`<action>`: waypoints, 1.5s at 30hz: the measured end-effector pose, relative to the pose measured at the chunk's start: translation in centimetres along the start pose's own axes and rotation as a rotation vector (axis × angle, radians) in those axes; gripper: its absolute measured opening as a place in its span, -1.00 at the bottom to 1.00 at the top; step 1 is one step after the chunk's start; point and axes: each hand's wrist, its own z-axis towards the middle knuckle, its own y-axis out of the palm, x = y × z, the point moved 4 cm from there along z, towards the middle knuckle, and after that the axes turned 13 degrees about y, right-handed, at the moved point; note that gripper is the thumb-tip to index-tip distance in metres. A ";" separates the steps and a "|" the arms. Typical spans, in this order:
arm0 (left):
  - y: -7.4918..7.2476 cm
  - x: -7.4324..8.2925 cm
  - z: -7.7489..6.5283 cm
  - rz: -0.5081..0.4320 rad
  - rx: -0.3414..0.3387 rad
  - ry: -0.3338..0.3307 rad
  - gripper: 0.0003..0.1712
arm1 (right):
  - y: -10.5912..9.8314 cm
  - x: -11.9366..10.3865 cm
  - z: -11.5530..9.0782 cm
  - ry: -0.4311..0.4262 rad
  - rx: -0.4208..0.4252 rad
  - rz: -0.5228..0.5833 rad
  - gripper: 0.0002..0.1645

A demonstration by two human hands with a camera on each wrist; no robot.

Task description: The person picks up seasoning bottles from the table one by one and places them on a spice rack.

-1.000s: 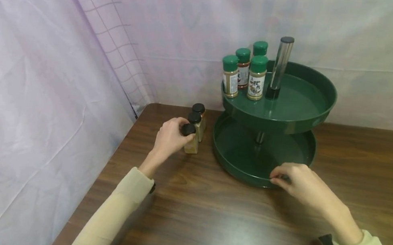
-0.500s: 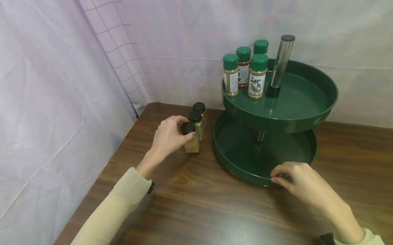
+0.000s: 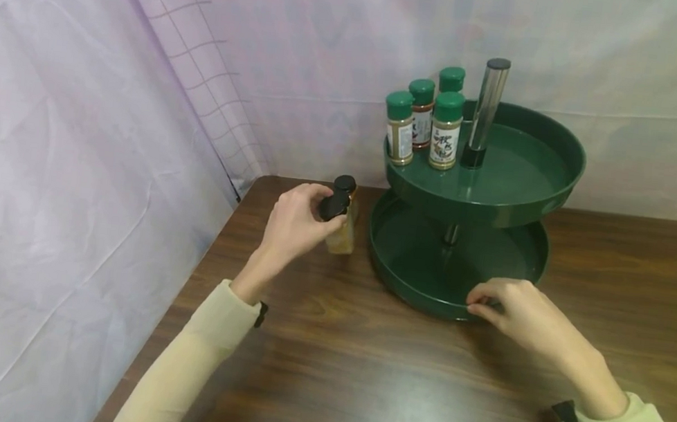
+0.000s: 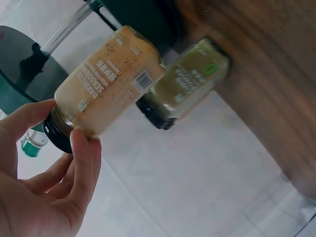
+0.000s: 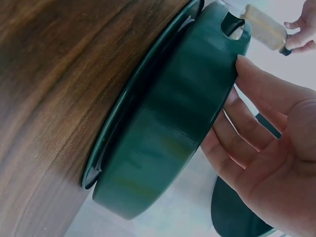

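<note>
My left hand pinches the black cap of a seasoning jar with square sides and a tan filling. In the left wrist view this jar is held clear of the table. A jar with greenish contents stands close behind it; in the head view another black cap shows past the held one. My right hand pinches the front rim of the lower tray of a green two-tier rack, thumb outside and fingers over the inner side.
Several green-capped spice bottles stand on the left part of the upper tray, beside a metal post. The wooden table meets a white cloth backdrop behind and at the left.
My left hand has lifted the front jar and carried it slightly back and to the right, so it now covers the jar behind. My right hand stays on the rim.
</note>
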 end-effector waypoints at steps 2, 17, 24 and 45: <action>-0.1 0.6 0.4 -0.011 0.007 0.023 -0.51 | 0.0 0.0 0.0 -0.001 0.002 0.001 -0.86; 0.8 3.0 3.3 -0.067 0.008 0.074 -0.55 | 0.3 -0.2 0.0 0.035 -0.045 0.029 -0.89; 2.6 3.4 4.4 -0.106 0.001 0.046 -0.53 | 0.3 -0.2 0.0 0.050 -0.051 0.027 -0.91; 7.6 2.0 7.4 -0.062 -0.030 0.059 -0.72 | 0.5 -0.3 -0.2 0.046 -0.032 0.015 -0.92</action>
